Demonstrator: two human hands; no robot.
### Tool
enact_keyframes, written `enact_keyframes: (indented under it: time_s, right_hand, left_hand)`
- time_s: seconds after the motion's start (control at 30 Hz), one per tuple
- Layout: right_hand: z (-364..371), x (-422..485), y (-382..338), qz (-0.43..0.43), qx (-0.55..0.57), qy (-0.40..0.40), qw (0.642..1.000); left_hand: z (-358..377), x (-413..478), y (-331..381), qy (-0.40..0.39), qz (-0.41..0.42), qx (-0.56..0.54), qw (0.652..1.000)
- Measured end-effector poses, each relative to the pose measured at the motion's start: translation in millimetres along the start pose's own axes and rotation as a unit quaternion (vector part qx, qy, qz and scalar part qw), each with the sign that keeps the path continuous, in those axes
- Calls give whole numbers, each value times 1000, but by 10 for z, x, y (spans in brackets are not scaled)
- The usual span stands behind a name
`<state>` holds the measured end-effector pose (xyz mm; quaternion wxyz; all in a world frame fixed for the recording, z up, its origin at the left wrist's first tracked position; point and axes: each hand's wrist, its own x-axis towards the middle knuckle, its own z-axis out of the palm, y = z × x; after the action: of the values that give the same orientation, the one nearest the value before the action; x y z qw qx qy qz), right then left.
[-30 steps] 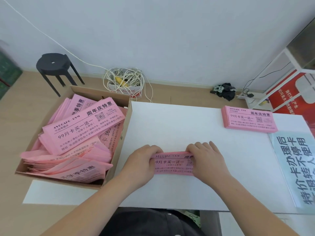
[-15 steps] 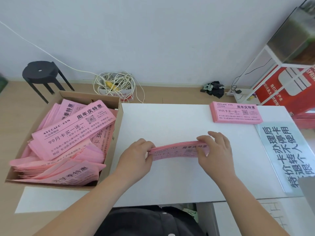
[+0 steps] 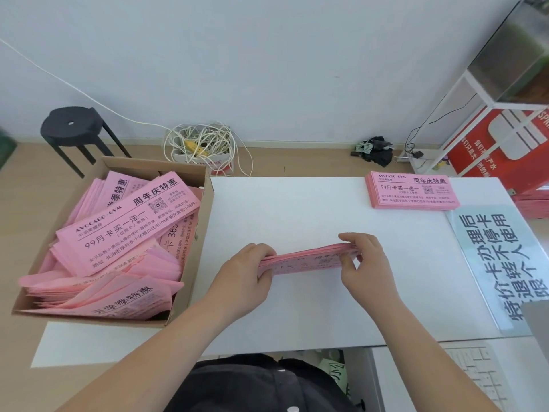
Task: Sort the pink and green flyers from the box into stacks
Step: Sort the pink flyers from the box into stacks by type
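Pink flyers (image 3: 309,258) in a thin bundle are pinched at both ends, the left hand (image 3: 243,269) gripping one end and the right hand (image 3: 365,263) the other, tilted over the middle of the white table (image 3: 297,209). A squared pink stack (image 3: 411,191) lies at its far right corner; a cardboard box (image 3: 205,221) of loose sheets (image 3: 118,233) sits against its left edge

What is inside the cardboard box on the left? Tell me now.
The cardboard box holds a loose, untidy pile of pink flyers, with one top flyer lying diagonally, print up. No green flyer shows. The pile covers the lower layers and the box floor.
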<state>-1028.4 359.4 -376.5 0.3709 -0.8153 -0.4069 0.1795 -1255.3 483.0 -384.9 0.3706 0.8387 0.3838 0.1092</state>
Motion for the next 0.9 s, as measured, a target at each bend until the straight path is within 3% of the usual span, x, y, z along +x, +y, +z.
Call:
enact_keyframes:
  time_s: [0.17, 0.33, 0.57, 0.73, 0.9]
  right_hand:
    - [31, -34, 54, -58, -69, 25, 996]
    - [94, -109, 85, -83, -81, 50, 992]
    - [22, -25, 16, -59, -106, 58, 991]
    - [57, -27, 26, -52, -115, 39, 991]
    - [46, -47, 8, -41, -113, 44, 992]
  left_hand:
    - [-18, -64, -98, 39, 29, 22, 999]
    - [30, -84, -94, 56, 113, 81, 989]
    - [-39, 10, -47, 73, 108, 77, 988]
    - [-41, 54, -23, 52, 71, 112, 990]
    - [-60, 79, 25, 80, 77, 161, 981]
